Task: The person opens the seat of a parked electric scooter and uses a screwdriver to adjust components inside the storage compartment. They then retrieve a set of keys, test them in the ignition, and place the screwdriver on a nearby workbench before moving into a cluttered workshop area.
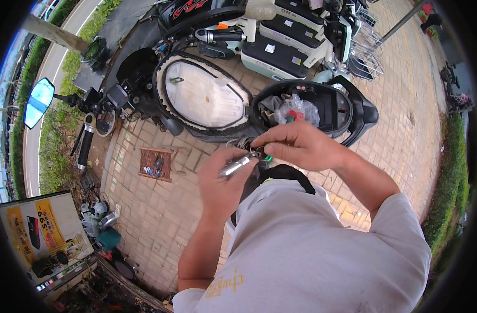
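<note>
In front of my waist my two hands meet. My left hand (215, 180) is closed around a shiny silver rod-like metal tool (235, 167), whose exact kind I cannot make out. My right hand (306, 148) has its thumb and fingers pinched beside the tool's far end, over small dark metal pieces (242, 143) and a green loop (269, 155). What exactly lies between those fingers is hidden. Just beyond stands a black scooter with its seat (204, 96) tipped open, showing the pale underside. Its storage bin (327, 107) holds a clear plastic bag (301, 110) and grey cloth.
On the brick paving sits a brown tray (156, 175) with small items. Left are the scooter's handlebar grip (85, 143) and mirror (39, 103). A yellow sign board (43, 229) stands at lower left, near bottles and tools. More scooters (277, 55) are parked beyond.
</note>
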Demonstrator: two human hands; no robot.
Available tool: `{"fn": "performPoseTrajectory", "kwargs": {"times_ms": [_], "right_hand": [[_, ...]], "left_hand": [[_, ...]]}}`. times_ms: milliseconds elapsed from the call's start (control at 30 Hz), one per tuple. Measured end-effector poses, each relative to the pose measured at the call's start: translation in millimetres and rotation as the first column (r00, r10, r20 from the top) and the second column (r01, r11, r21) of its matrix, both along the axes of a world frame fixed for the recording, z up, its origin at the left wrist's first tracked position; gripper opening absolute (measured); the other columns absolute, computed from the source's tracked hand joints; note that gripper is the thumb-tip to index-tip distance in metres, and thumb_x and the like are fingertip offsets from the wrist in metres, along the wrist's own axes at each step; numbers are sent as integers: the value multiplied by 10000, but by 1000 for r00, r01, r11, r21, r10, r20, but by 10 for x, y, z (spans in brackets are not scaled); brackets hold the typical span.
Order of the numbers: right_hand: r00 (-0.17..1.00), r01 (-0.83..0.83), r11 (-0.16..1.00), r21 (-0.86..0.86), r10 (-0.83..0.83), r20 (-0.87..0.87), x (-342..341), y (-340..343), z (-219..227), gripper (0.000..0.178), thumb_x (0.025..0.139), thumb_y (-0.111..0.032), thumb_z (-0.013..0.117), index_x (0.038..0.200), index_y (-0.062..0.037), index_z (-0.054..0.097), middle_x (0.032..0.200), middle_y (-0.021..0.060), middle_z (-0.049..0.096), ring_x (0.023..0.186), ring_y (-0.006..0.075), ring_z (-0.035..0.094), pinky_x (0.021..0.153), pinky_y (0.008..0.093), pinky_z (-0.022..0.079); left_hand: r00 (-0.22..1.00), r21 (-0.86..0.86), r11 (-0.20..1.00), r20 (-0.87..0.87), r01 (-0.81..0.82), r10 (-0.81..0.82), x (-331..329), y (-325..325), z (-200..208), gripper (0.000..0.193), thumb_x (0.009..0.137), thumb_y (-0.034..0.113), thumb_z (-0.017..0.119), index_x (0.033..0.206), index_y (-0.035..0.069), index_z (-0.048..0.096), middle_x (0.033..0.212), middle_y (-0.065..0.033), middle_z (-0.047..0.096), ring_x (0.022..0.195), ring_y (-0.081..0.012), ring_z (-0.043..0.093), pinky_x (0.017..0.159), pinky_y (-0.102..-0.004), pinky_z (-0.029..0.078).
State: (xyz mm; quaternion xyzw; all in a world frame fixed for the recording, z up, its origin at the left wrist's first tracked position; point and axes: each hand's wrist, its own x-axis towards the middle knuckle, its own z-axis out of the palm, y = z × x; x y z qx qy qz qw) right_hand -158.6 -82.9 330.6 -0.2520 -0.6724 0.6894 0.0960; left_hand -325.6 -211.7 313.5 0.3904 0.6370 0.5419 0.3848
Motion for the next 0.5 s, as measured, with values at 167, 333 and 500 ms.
{"fn": "performPoseTrajectory", "kwargs": {"times_ms": [167,333,500], "right_hand": [[980,131,984,-121,-147,-133,-71,-294,-162,537,865,-100,703,1335,-1,463,1066,46,618,911,106,588,811,260,485],[973,210,897,388,-153,-174,2,-232,-150,371,840,-85,706,1183,-9,585,933,75,637,819,142,621,723,279,492],[985,61,844,532,35,-168,50,-42,-56,290,857,-67,652,1133,10,609,979,128,650,835,261,631,748,333,494]], "left_hand": [[935,-90,988,321,-127,150,24,7,76,202,800,9,754,958,-35,637,828,-33,656,716,-63,585,621,-184,461],[948,-150,985,295,-81,123,5,-15,140,221,793,43,769,961,-22,640,807,-26,651,678,-57,562,598,-176,443],[955,-142,990,291,-23,64,35,-9,213,227,788,58,776,953,-17,638,786,-25,645,653,-53,548,572,-181,425]]}}
